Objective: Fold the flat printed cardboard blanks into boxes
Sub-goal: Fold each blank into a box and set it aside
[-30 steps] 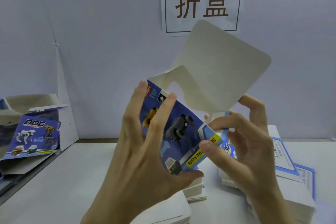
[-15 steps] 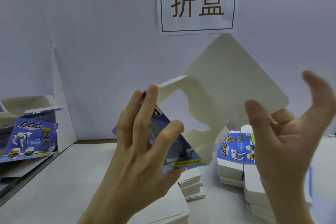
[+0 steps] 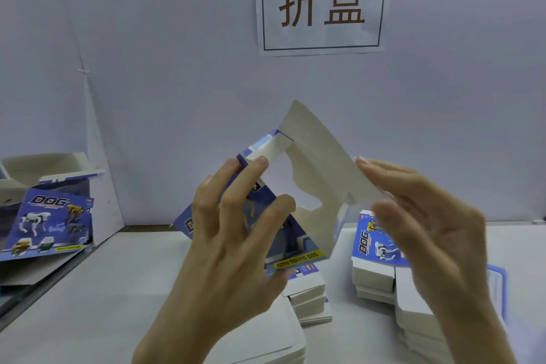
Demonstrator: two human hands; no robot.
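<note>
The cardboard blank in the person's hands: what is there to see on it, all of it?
The cardboard blank is thin card, blue outside with printed toy dogs and a yellow strip, plain off-white inside. It is partly folded, with a shaped window cut from the white panel, and held tilted in the air above the table. The left hand grips the printed panel; the right hand touches the white panel's right edge, though a pinch cannot be confirmed.
</note>
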